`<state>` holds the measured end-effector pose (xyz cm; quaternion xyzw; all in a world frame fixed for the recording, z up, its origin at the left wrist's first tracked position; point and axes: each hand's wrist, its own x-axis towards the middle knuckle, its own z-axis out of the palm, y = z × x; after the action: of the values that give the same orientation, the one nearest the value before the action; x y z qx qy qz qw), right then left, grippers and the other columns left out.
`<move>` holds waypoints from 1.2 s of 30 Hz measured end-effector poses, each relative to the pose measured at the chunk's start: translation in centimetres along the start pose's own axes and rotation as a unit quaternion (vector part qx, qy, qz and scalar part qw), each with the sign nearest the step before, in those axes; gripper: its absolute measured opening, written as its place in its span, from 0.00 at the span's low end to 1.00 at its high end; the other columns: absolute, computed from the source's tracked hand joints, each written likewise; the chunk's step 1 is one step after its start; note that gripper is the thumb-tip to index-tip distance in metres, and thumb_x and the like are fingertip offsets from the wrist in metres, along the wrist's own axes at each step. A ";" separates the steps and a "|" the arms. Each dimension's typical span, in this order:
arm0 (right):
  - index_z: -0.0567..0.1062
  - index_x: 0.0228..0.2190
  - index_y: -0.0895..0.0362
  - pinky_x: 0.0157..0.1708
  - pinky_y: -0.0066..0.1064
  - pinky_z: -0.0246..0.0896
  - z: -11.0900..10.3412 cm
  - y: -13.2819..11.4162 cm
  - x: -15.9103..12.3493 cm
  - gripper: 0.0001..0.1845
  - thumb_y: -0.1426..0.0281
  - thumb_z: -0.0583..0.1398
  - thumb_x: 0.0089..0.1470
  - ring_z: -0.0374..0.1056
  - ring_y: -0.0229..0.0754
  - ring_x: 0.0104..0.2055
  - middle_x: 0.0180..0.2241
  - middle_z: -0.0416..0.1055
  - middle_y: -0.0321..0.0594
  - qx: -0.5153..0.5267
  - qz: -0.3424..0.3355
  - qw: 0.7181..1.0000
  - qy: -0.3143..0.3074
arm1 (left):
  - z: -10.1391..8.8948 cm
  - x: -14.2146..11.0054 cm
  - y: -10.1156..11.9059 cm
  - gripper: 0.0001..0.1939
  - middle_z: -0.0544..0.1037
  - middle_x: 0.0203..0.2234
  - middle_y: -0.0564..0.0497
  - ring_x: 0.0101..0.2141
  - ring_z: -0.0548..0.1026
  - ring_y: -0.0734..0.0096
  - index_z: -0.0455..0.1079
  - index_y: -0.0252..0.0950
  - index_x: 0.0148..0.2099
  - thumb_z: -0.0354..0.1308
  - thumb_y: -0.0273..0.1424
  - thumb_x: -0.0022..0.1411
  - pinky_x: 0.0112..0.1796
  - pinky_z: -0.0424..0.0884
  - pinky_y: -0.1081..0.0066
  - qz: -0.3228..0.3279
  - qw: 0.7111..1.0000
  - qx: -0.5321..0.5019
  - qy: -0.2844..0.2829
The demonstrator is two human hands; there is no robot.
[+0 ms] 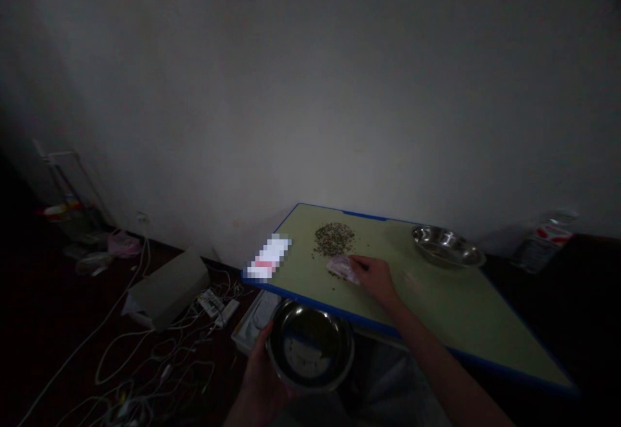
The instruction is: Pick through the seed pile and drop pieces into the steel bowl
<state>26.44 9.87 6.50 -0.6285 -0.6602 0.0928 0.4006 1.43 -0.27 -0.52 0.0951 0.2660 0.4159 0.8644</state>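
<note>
My left hand [262,372] grips the side of a round steel bowl [310,385], held just below the table's near edge with its mouth tilted toward me. The inside of the bowl is dark, so I cannot tell what it contains. On the pale green table [383,236], my right hand [377,278] pinches a pale pinkish, thin, crumpled-looking piece [342,266], perhaps plastic or paper. A few small dark grains lie beside this piece. Just beyond it spreads a pile of small brown and pale grains [334,238].
A second steel bowl [451,259] stands at the table's right. A bright, blurred-out flat object [270,257] lies at the left corner. On the floor at left are a box [167,288], tangled cables and a power strip [211,303]. A wall stands behind the table.
</note>
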 end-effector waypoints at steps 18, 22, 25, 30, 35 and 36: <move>0.82 0.31 0.54 0.37 0.33 0.67 -1.0 0.6 -0.3 0.16 0.67 0.54 0.49 0.75 0.46 0.33 0.31 0.79 0.40 -0.100 0.024 0.992 0.076 | -0.2 0.1 0.1 0.29 0.79 0.45 0.40 0.52 0.70 0.48 0.67 0.35 0.54 0.54 0.48 0.56 0.52 0.61 0.47 0.036 0.999 0.007 0.001; 0.82 0.31 0.52 0.35 0.32 0.67 -1.1 0.6 -0.4 0.16 0.67 0.54 0.49 0.75 0.45 0.33 0.30 0.79 0.39 -0.106 0.028 0.990 0.089 | 0.1 0.0 0.0 0.31 0.80 0.42 0.38 0.51 0.71 0.44 0.69 0.32 0.52 0.53 0.50 0.55 0.51 0.61 0.44 0.016 1.000 0.010 0.004; 0.82 0.32 0.53 0.36 0.33 0.67 -1.1 0.2 -0.5 0.17 0.67 0.53 0.49 0.75 0.46 0.33 0.32 0.79 0.40 -0.110 0.026 0.990 0.088 | 0.3 0.0 -0.1 0.28 0.81 0.41 0.39 0.50 0.72 0.44 0.70 0.32 0.51 0.53 0.48 0.56 0.51 0.61 0.44 0.022 1.000 0.006 0.006; 0.81 0.33 0.53 0.40 0.34 0.67 -0.8 0.2 -0.4 0.16 0.67 0.54 0.50 0.75 0.46 0.35 0.33 0.79 0.40 -0.081 0.011 0.994 0.078 | 0.6 0.1 -0.1 0.25 0.82 0.39 0.41 0.49 0.73 0.47 0.72 0.33 0.48 0.53 0.46 0.57 0.52 0.60 0.47 0.024 1.000 -0.010 0.004; 0.81 0.34 0.54 0.40 0.33 0.68 -0.5 0.5 -0.2 0.16 0.67 0.54 0.50 0.75 0.45 0.36 0.34 0.79 0.40 -0.032 0.015 0.996 0.078 | 0.2 0.4 -0.1 0.23 0.82 0.38 0.42 0.49 0.74 0.51 0.73 0.33 0.46 0.53 0.44 0.57 0.52 0.61 0.52 0.038 0.999 -0.018 -0.001; 0.81 0.34 0.54 0.40 0.33 0.68 -0.4 0.5 -0.2 0.16 0.67 0.54 0.51 0.75 0.45 0.36 0.34 0.79 0.40 -0.029 0.010 0.997 0.072 | 0.0 0.5 -0.1 0.22 0.83 0.37 0.43 0.49 0.74 0.51 0.73 0.33 0.46 0.53 0.44 0.57 0.52 0.61 0.53 0.039 0.999 -0.020 0.001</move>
<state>27.10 9.63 6.38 -0.6516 -0.6256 0.0327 0.4277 1.78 0.08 -0.76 0.0875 0.2545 0.4547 0.8490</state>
